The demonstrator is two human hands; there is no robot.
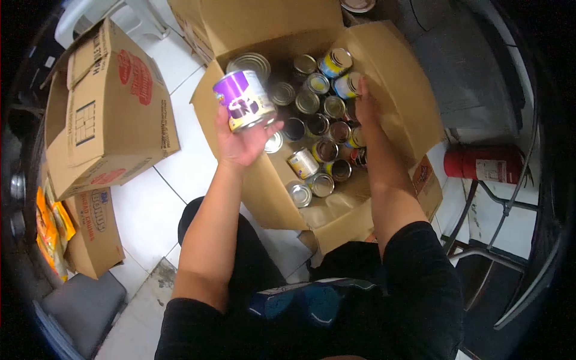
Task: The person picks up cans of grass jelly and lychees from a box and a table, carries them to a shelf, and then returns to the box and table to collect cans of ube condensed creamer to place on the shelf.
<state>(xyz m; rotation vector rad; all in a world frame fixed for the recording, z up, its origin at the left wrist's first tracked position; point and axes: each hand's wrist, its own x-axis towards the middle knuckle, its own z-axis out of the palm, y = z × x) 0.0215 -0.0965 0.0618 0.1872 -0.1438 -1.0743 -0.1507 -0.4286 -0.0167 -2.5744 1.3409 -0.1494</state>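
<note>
My left hand (245,141) holds a purple and white can (243,99) over the left edge of an open cardboard box (264,195). The can tilts slightly, and my fingers wrap its lower part from below. Inside the box stand several metal cans (308,102), seen mostly from their tops. My right hand (365,105) is at the right side of the box, its fingers against a yellow and blue can (347,86) near the back. Another can (303,163) with a pale label leans on its side near the box's front left.
Stacked cardboard boxes (135,102) stand on the left, with orange packets (54,231) beside the lower one. On the right lie a red cylinder (483,165) and a metal frame (507,207). A white plastic chair (141,18) is at the upper left.
</note>
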